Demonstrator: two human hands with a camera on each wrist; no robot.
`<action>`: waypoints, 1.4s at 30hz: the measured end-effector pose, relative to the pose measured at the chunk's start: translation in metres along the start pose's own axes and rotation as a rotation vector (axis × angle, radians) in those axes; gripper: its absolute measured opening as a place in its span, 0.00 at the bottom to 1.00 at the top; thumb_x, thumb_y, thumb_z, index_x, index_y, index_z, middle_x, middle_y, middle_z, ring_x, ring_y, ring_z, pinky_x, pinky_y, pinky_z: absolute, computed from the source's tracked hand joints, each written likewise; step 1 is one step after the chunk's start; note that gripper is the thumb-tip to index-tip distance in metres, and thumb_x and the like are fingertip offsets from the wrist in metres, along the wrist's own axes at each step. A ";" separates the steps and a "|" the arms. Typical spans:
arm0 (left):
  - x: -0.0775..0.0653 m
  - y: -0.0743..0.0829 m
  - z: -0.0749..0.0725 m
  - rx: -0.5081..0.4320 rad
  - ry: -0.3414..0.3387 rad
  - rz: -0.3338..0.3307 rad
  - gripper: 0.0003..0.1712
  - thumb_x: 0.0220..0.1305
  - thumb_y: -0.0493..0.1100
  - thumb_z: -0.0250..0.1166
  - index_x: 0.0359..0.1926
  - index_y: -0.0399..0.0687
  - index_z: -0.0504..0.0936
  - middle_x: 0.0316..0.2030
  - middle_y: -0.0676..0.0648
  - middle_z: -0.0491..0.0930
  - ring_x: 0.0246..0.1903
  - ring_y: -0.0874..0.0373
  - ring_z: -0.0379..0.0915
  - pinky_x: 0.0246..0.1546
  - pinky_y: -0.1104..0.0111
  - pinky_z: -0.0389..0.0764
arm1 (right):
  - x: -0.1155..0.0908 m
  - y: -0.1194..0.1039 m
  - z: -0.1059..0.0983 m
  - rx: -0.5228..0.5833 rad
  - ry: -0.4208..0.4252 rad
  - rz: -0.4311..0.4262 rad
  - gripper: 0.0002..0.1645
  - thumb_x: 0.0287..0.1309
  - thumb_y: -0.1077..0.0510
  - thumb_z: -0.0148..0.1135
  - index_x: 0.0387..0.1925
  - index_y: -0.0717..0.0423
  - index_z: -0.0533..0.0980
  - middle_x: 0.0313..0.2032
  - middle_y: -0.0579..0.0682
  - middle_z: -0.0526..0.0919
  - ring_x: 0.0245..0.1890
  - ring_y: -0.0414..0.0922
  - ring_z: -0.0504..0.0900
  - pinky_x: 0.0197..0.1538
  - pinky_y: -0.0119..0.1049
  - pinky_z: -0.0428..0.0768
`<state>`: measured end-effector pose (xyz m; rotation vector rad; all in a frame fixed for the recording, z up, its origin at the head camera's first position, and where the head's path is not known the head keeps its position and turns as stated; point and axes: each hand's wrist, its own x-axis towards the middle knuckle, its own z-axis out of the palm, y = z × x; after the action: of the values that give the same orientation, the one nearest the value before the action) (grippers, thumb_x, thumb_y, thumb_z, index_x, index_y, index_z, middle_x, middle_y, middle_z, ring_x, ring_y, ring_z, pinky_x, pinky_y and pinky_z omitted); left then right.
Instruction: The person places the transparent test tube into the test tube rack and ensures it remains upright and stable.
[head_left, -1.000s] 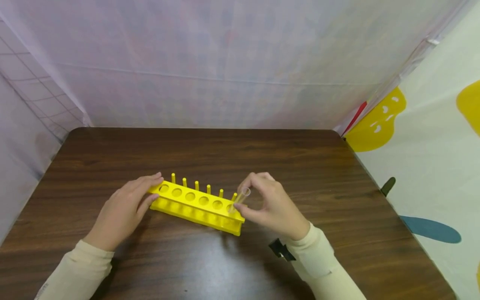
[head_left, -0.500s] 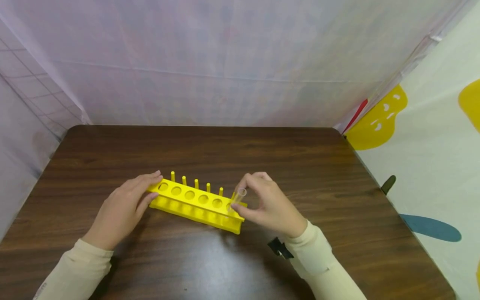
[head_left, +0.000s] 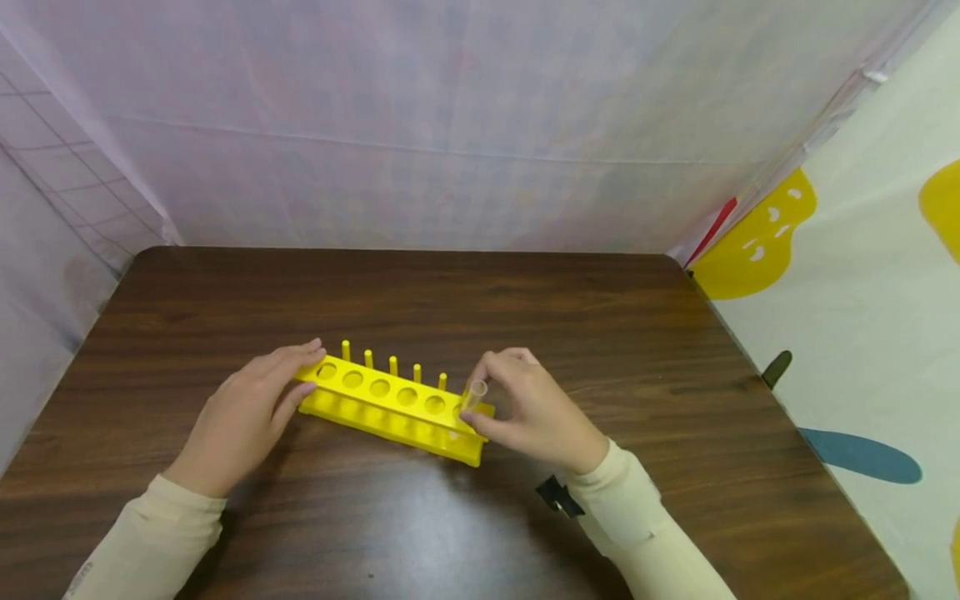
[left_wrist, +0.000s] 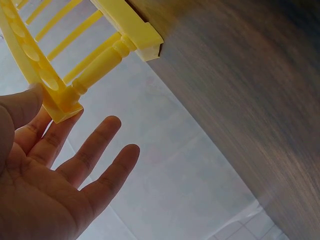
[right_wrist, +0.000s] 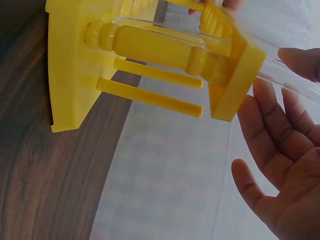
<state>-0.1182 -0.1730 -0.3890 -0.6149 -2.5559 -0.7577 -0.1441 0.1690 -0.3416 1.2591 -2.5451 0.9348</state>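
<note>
A yellow test tube rack point(head_left: 390, 410) stands at a slant on the table, with a row of round holes along its top and upright pegs behind. My left hand point(head_left: 238, 412) grips its left end, the thumb at the front and fingertips behind; in the left wrist view the two outer fingers stay off the rack. At the other end, my right hand point(head_left: 542, 410) pinches a clear test tube point(head_left: 476, 395) near its mouth. The tube passes through the rightmost hole, and its lower part point(right_wrist: 157, 26) shows below the top plate in the right wrist view.
The dark wood-grain table point(head_left: 420, 292) reaches back to a pale hanging curtain point(head_left: 450, 125). At the right hangs a white cloth point(head_left: 847, 358) with yellow and blue shapes. A black clip point(head_left: 558, 497) sits by the right sleeve.
The test tube has gone lower in the rightmost hole and stands a little more upright. My right hand has shifted slightly left with it. My left hand keeps its place on the rack.
</note>
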 end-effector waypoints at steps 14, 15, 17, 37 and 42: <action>0.001 0.000 0.000 -0.004 -0.003 0.001 0.24 0.66 0.33 0.70 0.62 0.40 0.79 0.65 0.42 0.78 0.60 0.39 0.77 0.56 0.38 0.79 | -0.002 0.004 0.005 -0.006 -0.025 0.011 0.18 0.54 0.60 0.77 0.36 0.52 0.73 0.33 0.40 0.82 0.36 0.46 0.82 0.60 0.50 0.72; 0.001 0.000 0.000 -0.004 -0.005 0.000 0.24 0.67 0.33 0.70 0.62 0.40 0.79 0.65 0.42 0.78 0.60 0.39 0.77 0.56 0.38 0.79 | -0.002 0.005 0.005 -0.007 -0.026 0.011 0.18 0.54 0.60 0.77 0.36 0.52 0.73 0.33 0.40 0.82 0.37 0.45 0.82 0.60 0.50 0.72; 0.001 0.000 0.000 -0.004 -0.006 -0.001 0.24 0.67 0.33 0.70 0.63 0.40 0.79 0.65 0.42 0.78 0.60 0.39 0.77 0.56 0.38 0.79 | -0.002 0.005 0.006 -0.008 -0.024 0.010 0.18 0.54 0.60 0.77 0.36 0.52 0.73 0.33 0.40 0.82 0.37 0.45 0.82 0.60 0.50 0.72; 0.000 0.000 0.000 0.000 -0.013 -0.012 0.24 0.67 0.33 0.70 0.63 0.41 0.79 0.66 0.42 0.77 0.60 0.39 0.77 0.57 0.38 0.78 | -0.001 0.004 0.003 -0.023 -0.079 -0.008 0.16 0.57 0.60 0.76 0.40 0.51 0.74 0.37 0.39 0.83 0.41 0.39 0.82 0.64 0.51 0.71; 0.001 0.000 0.000 0.000 -0.007 -0.004 0.24 0.67 0.33 0.70 0.63 0.40 0.79 0.65 0.42 0.78 0.60 0.39 0.77 0.56 0.39 0.79 | -0.001 0.005 0.001 -0.033 -0.103 0.000 0.17 0.56 0.60 0.77 0.41 0.52 0.75 0.40 0.40 0.84 0.44 0.38 0.81 0.65 0.52 0.70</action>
<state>-0.1187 -0.1729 -0.3887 -0.6132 -2.5644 -0.7577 -0.1464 0.1712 -0.3453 1.3308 -2.6267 0.8446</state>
